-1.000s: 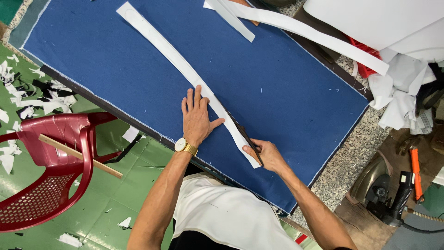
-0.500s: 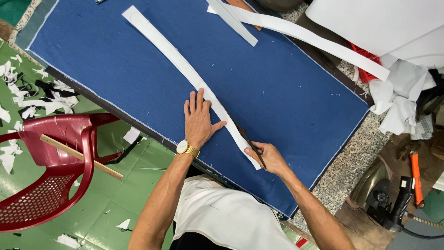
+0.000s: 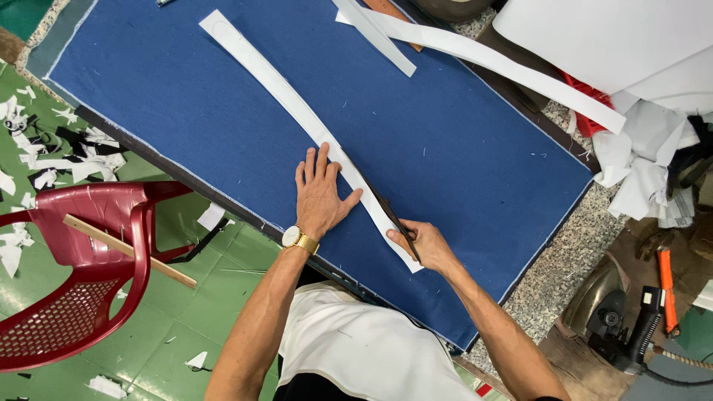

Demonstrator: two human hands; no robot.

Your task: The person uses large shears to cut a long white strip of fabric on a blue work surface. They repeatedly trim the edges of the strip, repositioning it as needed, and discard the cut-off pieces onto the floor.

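Blue fabric (image 3: 460, 141): spread flat across the table, the cutting ground. Long white pattern strip (image 3: 297, 111): lies diagonally on it. Left hand (image 3: 319, 197): fingers spread, pressing the strip flat so it stays put. Right hand (image 3: 425, 246): closed around a thin dark marking tool (image 3: 392, 215), its tip apparently tracing the strip's right edge.

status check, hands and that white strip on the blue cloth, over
Left hand flat, pinning white strip on blue cloth. Right hand gripping a thin dark tool along strip's edge. Nothing blocking.
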